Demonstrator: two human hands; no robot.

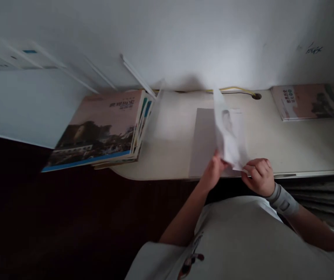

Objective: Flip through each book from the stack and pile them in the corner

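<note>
My left hand [213,171] is closed on the near edge of a white printed paper [228,136], which is partly raised and has a grey picture on it. At the paper's near right corner, the fingers of my right hand [260,177] are pinched together. The paper is blurred, so I cannot tell whether it is one sheet or pages of a booklet. A plain grey sheet [203,142] lies flat on the white desk [167,155], partly behind and under the paper. My right wrist wears a grey band [283,200].
A stack of books [102,128] overhangs the desk's left end, next to a clear upright panel [153,109]. Another book [307,102] lies at the back right. A yellow cable [237,89] runs along the wall [184,39] into a round desk hole [256,96].
</note>
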